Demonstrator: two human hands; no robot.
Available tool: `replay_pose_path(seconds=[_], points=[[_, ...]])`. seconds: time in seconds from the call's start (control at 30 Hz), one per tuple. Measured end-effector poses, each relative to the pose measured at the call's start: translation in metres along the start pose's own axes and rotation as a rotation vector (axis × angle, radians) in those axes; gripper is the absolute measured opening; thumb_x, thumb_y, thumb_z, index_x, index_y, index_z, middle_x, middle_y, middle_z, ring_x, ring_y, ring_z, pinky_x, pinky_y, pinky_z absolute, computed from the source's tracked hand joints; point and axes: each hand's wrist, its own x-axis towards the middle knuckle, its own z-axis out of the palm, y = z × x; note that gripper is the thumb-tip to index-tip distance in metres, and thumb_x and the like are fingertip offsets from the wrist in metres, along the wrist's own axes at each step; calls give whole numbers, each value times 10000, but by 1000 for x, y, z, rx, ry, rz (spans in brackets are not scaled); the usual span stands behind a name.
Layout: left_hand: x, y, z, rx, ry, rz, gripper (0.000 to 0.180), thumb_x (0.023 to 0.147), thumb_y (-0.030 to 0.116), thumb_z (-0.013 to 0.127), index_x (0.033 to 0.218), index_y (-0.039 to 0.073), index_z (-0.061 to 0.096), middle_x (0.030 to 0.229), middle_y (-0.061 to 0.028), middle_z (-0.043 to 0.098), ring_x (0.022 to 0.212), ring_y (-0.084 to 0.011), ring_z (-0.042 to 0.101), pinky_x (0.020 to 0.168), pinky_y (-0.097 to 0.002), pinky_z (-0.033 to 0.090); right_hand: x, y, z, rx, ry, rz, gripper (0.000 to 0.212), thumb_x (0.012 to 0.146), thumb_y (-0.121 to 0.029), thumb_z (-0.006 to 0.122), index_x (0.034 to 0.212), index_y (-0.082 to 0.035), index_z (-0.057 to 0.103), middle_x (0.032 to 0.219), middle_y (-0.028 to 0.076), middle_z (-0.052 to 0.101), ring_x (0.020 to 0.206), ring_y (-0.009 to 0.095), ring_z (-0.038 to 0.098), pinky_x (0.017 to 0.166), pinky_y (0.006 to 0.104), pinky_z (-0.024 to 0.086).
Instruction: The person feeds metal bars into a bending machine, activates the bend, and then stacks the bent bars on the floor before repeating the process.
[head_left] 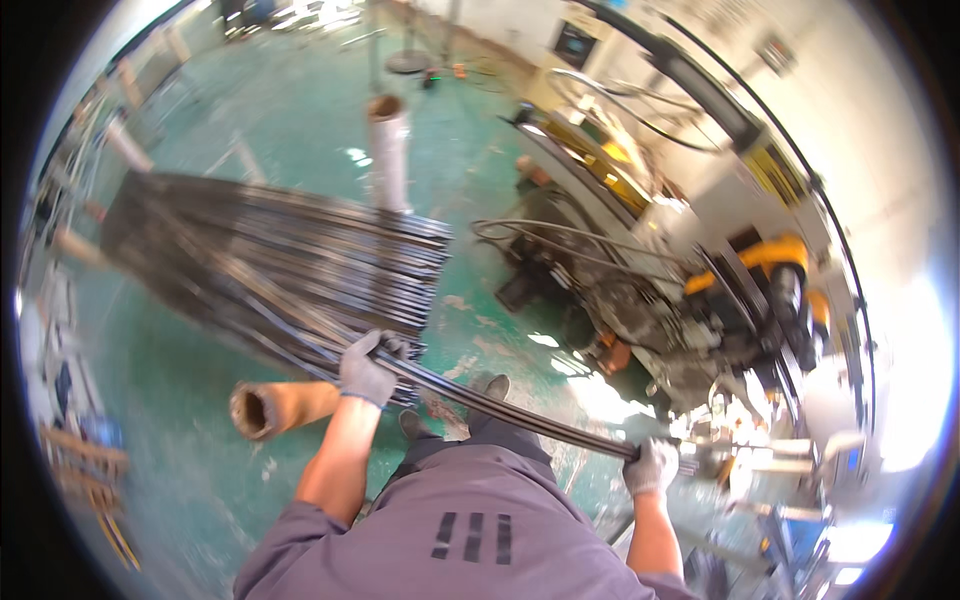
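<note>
A bundle of long, thin metal bars (520, 415) runs across the front of my body, from the upper left to the lower right. My left hand (368, 374), in a grey glove, is closed around it near the end of the stack. Farther along to the right, my gloved right hand (652, 467) grips the same bundle near its right end. A wide stack of dark metal bars (320, 250) lies at the left, blurred by motion. The far left part of the held bundle overlaps this stack, and I cannot tell whether they touch.
A brown cardboard tube (300, 405) lies beside the stack, and an upright pale tube (390, 155) rises behind it. Machinery with yellow parts (775, 255) and looping cables (580, 235) fills the right side. Green floor (290, 100) shows around them, worn in patches.
</note>
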Motion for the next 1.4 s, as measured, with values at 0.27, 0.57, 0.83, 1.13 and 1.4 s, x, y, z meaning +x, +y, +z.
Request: replay_pose_path(seconds=[0.27,0.57,0.83,1.13,1.4], points=[[-77,-27,96,261,-283,127,100,1051,99,558,1017,39,630,874,-79,611,838,-239,597,927,-479,515,-27,180,50,-48,-25,377,76,780,-68,724,806,-96,658,955,170,683,1068,393,625,982,488,485],[-101,-185,243,357,-414,150,80,1082,95,571,1155,94,601,902,-56,629,862,-217,593,967,-470,485,0,241,109,2731,403,933,623,845,10,588,1454,103,494,1359,221,628,1324,390,581,1234,611,406],[-82,-272,331,508,-735,-90,231,939,87,698,1160,28,665,1064,-139,705,1075,-341,689,1153,-587,469,75,272,73,2636,839,1104,160,998,50,645,1145,10,695,1088,147,760,1050,307,754,1129,598,544],[33,-269,392,527,-650,-22,205,967,60,692,1166,33,651,1065,-110,689,1085,-308,667,1140,-538,497,111,358,57,2065,1160,1327,302,1032,-259,744,1184,-6,684,1035,121,759,943,252,742,903,380,649],[141,-336,461,567,-596,-114,99,1032,76,656,1122,38,671,1058,-141,738,1058,-332,711,1043,-485,565,262,318,24,1775,1163,1277,404,1014,-295,792,1251,-9,633,1082,114,749,855,251,742,712,414,666]])
